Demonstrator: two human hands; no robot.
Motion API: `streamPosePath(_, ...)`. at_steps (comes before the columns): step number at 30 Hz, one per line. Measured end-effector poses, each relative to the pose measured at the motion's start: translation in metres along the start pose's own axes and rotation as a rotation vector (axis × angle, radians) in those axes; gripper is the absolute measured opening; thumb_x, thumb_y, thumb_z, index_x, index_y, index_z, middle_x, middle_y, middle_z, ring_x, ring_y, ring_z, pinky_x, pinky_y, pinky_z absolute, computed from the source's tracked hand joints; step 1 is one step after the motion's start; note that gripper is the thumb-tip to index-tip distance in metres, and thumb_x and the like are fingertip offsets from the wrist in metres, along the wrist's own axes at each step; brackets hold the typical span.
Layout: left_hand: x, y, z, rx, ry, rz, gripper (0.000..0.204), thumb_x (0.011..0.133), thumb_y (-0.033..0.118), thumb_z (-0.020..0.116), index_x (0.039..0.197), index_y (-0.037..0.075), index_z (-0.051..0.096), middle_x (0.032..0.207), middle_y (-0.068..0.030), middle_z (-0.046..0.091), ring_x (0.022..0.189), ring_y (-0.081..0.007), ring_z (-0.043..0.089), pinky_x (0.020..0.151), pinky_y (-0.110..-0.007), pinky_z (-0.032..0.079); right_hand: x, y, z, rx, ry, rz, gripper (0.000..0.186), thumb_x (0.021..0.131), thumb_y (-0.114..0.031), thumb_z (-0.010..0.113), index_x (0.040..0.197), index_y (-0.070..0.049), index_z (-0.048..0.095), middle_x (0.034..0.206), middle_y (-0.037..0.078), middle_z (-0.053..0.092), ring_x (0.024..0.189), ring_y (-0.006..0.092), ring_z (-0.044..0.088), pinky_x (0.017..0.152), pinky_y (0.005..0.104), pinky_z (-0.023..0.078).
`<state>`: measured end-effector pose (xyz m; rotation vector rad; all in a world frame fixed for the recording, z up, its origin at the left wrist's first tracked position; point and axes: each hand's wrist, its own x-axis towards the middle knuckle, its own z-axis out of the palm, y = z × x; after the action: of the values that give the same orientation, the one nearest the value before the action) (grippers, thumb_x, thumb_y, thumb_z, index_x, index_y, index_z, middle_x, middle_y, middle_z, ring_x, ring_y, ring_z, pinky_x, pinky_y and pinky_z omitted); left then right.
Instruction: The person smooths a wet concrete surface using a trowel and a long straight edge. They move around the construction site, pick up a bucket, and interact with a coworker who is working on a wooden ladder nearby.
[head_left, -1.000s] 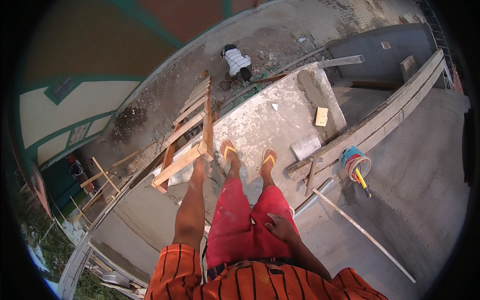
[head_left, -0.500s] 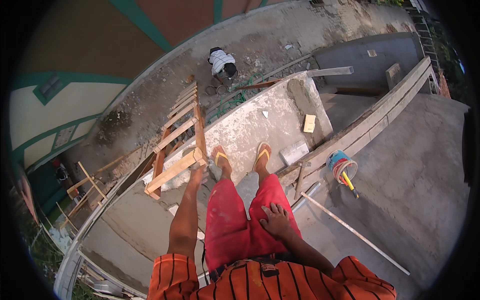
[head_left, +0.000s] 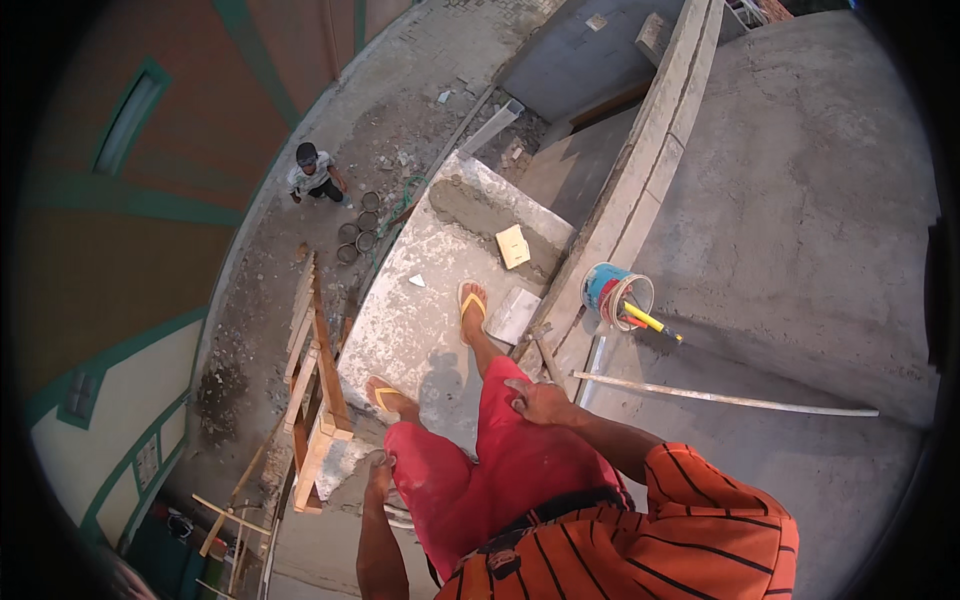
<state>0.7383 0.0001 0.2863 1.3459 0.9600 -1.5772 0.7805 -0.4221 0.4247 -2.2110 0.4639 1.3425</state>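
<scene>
My right hand (head_left: pixel 540 401) rests on the right leg of my red shorts (head_left: pixel 510 450), its fingers loosely bent and apart, with nothing seen in it. Beside my left knee hangs my left hand (head_left: pixel 379 472), near the top of a wooden ladder (head_left: pixel 331 385); its fingers are mostly hidden. The ladder leans at the left edge of the pale concrete slab (head_left: pixel 400 300) under my feet. A hammer (head_left: pixel 549 360) lies by my right knee, close to a whitish block (head_left: pixel 513 315). A cream, flat block (head_left: pixel 513 246) sits farther out on the slab.
A blue bucket (head_left: pixel 598 284) holding a yellow-handled tool (head_left: pixel 645 317) stands right of a long concrete beam (head_left: pixel 640 170). A thin pole (head_left: pixel 720 397) lies on the grey surface. Below the slab, a person (head_left: pixel 316 178) stands near several dark round containers (head_left: pixel 369 201).
My view and body have turned to the right. My left hand has come away from the ladder top toward my knee. Below, the person who was bent over now stands upright.
</scene>
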Motion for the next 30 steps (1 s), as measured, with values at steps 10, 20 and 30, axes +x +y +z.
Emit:
streamPosePath(10,-0.046,0.090,0.159,0.766,-0.018,0.109,0.087,0.080,0.040,0.063,0.139,-0.013,0.029,0.141,-0.0318,0.038,0.135,-0.0374,0.036,0.110,-0.040,0.031,0.093,0.413,-0.351,0.196,0.654,0.757,0.058,0.085,-0.012,0.044,0.139,0.006,0.034,0.108,0.026,0.064,0.098,0.0371,0.065,0.079,0.0441,0.053)
streamPosePath(20,-0.087,0.160,0.211,0.811,-0.023,0.187,0.070,0.086,0.035,0.061,0.136,-0.010,0.038,0.136,-0.0259,0.046,0.127,-0.0330,0.045,0.105,-0.038,0.036,0.127,0.438,-0.383,0.166,0.585,0.581,0.070,0.087,-0.019,0.056,0.144,0.004,0.023,0.093,0.023,0.068,0.074,0.0323,0.069,0.066,0.0410,0.055)
streamPosePath(30,-0.075,0.127,0.277,0.490,-0.293,0.404,0.052,0.090,0.027,0.056,0.130,-0.005,0.046,0.130,-0.0190,0.053,0.121,-0.0281,0.049,0.103,-0.037,0.037,0.098,0.122,-0.153,0.246,-0.237,-0.127,0.071,0.083,-0.043,0.062,0.137,-0.002,0.042,0.129,0.025,0.053,0.118,0.0372,0.053,0.099,0.0435,0.042)
